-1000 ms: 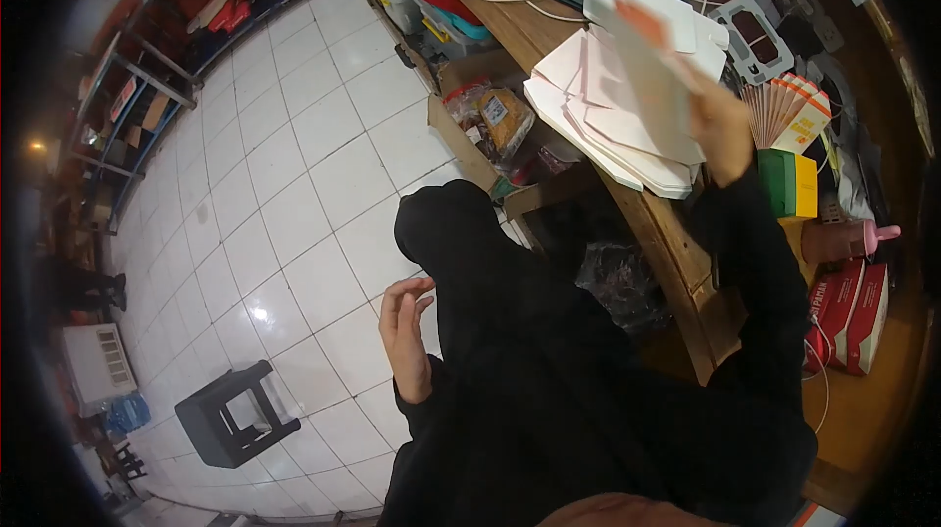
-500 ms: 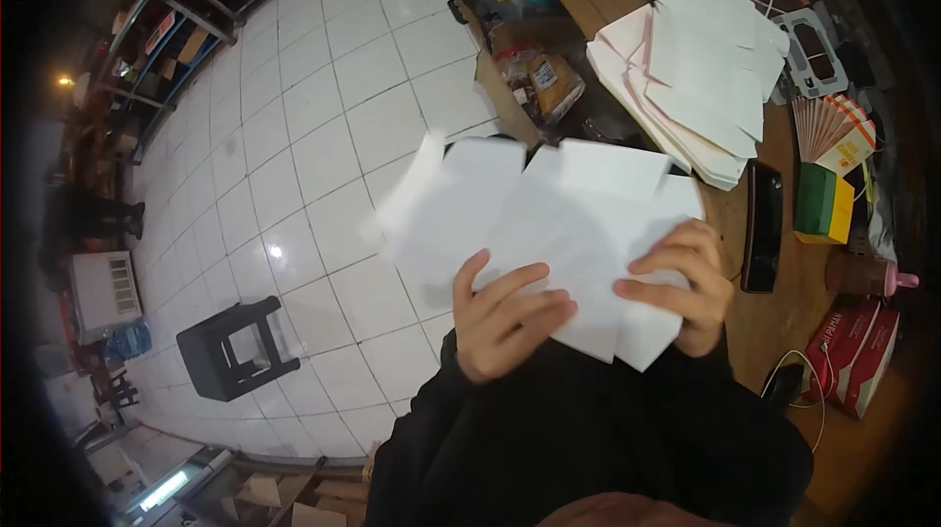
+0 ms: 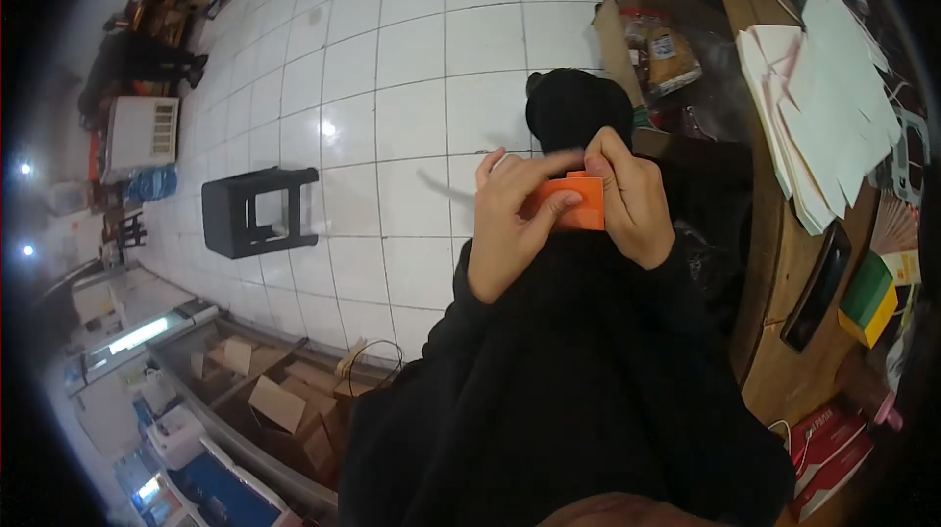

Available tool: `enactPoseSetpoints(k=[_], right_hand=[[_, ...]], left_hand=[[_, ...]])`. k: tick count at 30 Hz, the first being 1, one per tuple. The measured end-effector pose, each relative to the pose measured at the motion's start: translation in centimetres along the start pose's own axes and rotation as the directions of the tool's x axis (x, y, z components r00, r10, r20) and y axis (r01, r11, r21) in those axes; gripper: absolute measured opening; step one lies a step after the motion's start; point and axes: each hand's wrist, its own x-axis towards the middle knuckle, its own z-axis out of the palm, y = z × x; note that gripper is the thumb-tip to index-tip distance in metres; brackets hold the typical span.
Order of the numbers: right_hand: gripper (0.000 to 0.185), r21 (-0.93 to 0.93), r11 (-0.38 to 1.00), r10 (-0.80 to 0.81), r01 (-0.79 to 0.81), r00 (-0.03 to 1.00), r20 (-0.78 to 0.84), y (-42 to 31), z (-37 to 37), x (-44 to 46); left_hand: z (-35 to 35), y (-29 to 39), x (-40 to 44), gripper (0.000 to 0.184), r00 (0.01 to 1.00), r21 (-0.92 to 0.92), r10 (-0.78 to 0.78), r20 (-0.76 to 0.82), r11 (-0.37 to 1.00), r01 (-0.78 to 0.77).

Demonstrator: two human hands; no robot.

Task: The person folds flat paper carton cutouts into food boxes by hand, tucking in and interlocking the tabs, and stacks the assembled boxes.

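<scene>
A small orange card box point(image 3: 580, 215) is between my two hands, above my lap. My left hand point(image 3: 515, 223) is closed around its left side, with the thumb lying on the orange face and the index finger blurred across the top. At the right edge, my right hand point(image 3: 635, 199) pinches the box near its upper corner with bent fingers. A small tab sticks up at the box's top edge. The far side of the box is hidden by my fingers.
Die-cut white card sheets point(image 3: 823, 115) lie stacked on the wooden table point(image 3: 774, 331) at the right. A dark phone-like slab point(image 3: 818, 287) and a green-yellow box point(image 3: 867, 301) are nearby. A black stool point(image 3: 260, 211) stands on the tiled floor; cartons point(image 3: 294, 404) sit lower left.
The large white die-cut sheet spread between my hands no longer shows; a small orange card box is there instead. My hands are closer together, and the view has swung so the table sits further right.
</scene>
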Motion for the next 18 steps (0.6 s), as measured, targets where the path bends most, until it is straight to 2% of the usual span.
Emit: enactPoseSetpoints(k=[1, 3, 4, 5, 6, 8, 9, 10, 11, 12, 14, 16, 18], right_hand=[[0.016, 0.032, 0.999, 0.011, -0.013, 0.998, 0.067, -0.2, 0.0, 0.2], [0.014, 0.066, 0.997, 0.021, -0.03, 0.991, 0.135, 0.0, 0.5, 0.4], [0.014, 0.056, 0.994, -0.093, 0.097, 0.993, -0.078, 0.4, 1.3, 0.5], [0.017, 0.019, 0.976, -0.202, 0.216, 0.937, -0.285, 0.5, 1.9, 0.6], [0.028, -0.177, 0.944, -0.321, 0.278, 0.896, -0.307, -0.4, 1.7, 0.8], [0.038, -0.194, 0.937, -0.332, 0.292, 0.916, -0.224, -1.6, 2.3, 0.5], [0.05, -0.102, 0.948, -0.308, 0.3, 0.948, -0.077, -1.9, 2.7, 0.1], [0.053, 0.059, 0.961, -0.269, 0.27, 0.963, -0.026, -2.2, 3.5, -0.2], [0.051, 0.062, 0.96, -0.27, 0.274, 0.96, -0.069, -2.2, 4.4, -0.4], [0.049, 0.065, 0.958, -0.271, 0.279, 0.956, -0.111, -2.0, 4.9, -0.4], [0.045, 0.035, 0.95, -0.304, 0.312, 0.943, -0.137, -1.5, 4.8, -0.2], [0.042, 0.0, 0.942, -0.33, 0.334, 0.929, -0.166, -1.3, 4.3, -0.3], [0.035, 0.163, 0.967, -0.174, 0.194, 0.976, -0.133, -1.5, 3.3, -0.1]], left_hand=[[-0.5, -0.3, -0.2, 0.014, 0.996, -0.067, -0.038, 0.083, 0.997, 0.044], [-1.0, -0.3, -0.4, 0.012, 0.998, -0.111, -0.061, 0.025, 0.992, 0.064], [-1.0, -0.1, -0.5, 0.011, 0.998, -0.135, -0.069, -0.002, 0.988, 0.068], [-1.1, 0.1, -0.7, 0.01, 0.997, -0.159, -0.076, -0.028, 0.985, 0.071], [-1.1, 0.3, -0.8, 0.007, 0.942, -0.211, -0.213, -0.258, 0.964, 0.159], [-1.2, 0.7, -1.1, 0.007, 0.816, -0.277, -0.34, -0.467, 0.933, 0.23], [-1.2, 0.8, -1.1, 0.01, 0.814, -0.437, -0.332, -0.477, 0.893, 0.108], [-1.1, 1.0, -1.2, 0.013, 0.811, -0.579, -0.328, -0.485, 0.815, -0.017], [-0.8, 1.4, -1.3, 0.016, 0.826, -0.576, -0.323, -0.463, 0.817, -0.004], [-0.3, 1.7, -1.6, 0.013, 0.818, -0.651, -0.385, -0.427, 0.759, 0.017], [0.1, 0.5, -2.0, 0.013, 0.849, -0.67, -0.289, -0.443, 0.735, -0.099], [-0.1, 1.0, -1.8, 0.011, 0.835, -0.674, -0.329, -0.44, 0.736, -0.066], [-0.5, 1.5, -1.5, 0.012, 0.823, -0.683, -0.362, -0.437, 0.729, -0.042]])
